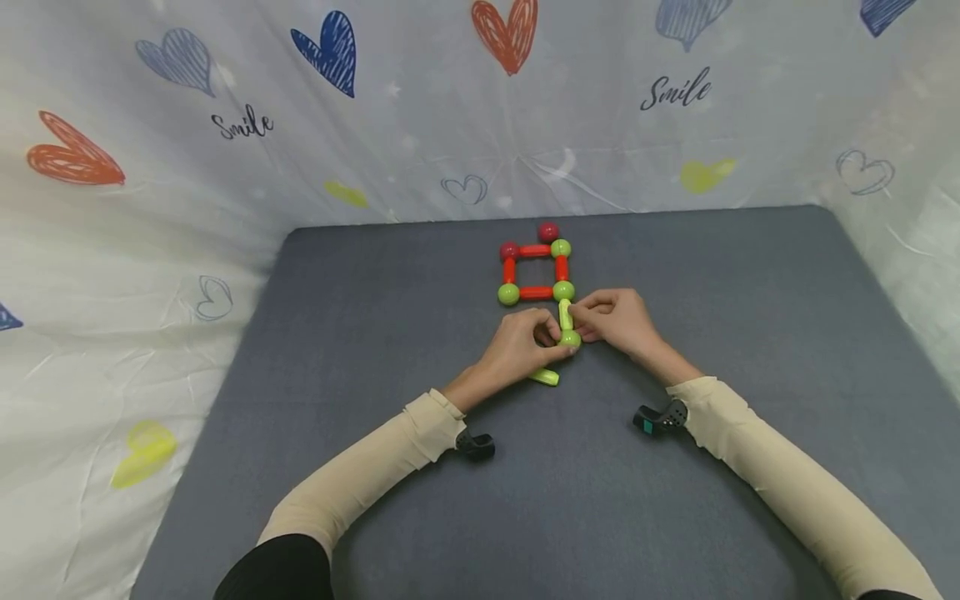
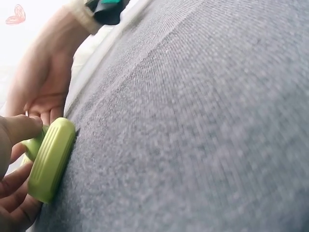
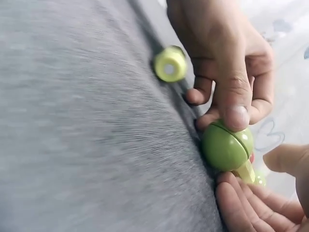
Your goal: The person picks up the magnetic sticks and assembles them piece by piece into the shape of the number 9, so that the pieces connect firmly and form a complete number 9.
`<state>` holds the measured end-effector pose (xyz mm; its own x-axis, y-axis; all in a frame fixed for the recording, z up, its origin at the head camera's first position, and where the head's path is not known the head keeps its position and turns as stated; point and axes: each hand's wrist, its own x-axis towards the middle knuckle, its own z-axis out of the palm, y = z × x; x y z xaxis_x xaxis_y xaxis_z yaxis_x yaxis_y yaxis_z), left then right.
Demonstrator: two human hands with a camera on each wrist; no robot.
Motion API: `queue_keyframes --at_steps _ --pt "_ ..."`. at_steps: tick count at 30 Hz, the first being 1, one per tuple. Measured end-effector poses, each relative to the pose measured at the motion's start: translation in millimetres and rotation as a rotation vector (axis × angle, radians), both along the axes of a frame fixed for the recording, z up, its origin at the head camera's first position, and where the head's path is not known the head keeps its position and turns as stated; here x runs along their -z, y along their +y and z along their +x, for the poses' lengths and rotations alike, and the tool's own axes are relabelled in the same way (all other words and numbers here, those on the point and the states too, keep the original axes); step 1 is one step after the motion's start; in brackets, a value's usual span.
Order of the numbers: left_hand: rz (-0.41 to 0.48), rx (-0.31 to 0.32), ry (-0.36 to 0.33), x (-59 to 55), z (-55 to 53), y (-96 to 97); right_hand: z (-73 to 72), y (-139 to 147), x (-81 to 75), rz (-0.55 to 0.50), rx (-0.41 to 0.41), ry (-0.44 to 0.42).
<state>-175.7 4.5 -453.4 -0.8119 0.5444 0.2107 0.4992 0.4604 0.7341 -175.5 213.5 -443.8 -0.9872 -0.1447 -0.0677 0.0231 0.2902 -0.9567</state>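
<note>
My left hand (image 1: 525, 343) pinches a green ball (image 1: 571, 338) between thumb and fingers. A yellow-green stick (image 1: 566, 315) runs from this ball to another green ball (image 1: 563, 290) at the corner of a square. My right hand (image 1: 618, 318) is beside that stick, its fingers against it; the thumb stands apart from the fingers in the right wrist view. Red sticks (image 1: 536, 293) form the square, with a green ball (image 1: 508, 294) and a dark red ball (image 1: 509, 251) at its left corners. A loose yellow-green stick (image 2: 51, 160) lies under my left hand.
Another dark red ball (image 1: 549, 232) is at the back, by the square's far-right green ball (image 1: 560, 248). The grey table (image 1: 420, 283) ends at a pale curtain (image 1: 420, 108) printed with hearts. Black devices (image 1: 660, 418) are strapped near both wrists.
</note>
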Motion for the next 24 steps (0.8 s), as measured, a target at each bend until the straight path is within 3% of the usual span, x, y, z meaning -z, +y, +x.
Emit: queue_keyframes --at_steps 4,11,17,20,24 --pt "0.023 0.028 -0.006 1.8 -2.1 -2.4 14.3 7 1.9 0.053 -0.066 0.121" --pt "0.045 0.071 -0.024 2.8 -2.6 -7.8 34.5 4 -0.6 0.28 -0.125 0.325" --pt "0.043 0.124 -0.035 -0.4 -0.4 -15.4 38.4 -3 -1.6 0.357 -0.11 0.378" --pt "-0.026 0.154 -0.017 -5.1 3.1 -24.6 37.7 -4 -1.7 0.37 -0.103 0.38" --pt "-0.177 0.202 0.061 -12.1 9.5 -37.0 36.1 -4 -2.6 0.37 -0.097 0.384"
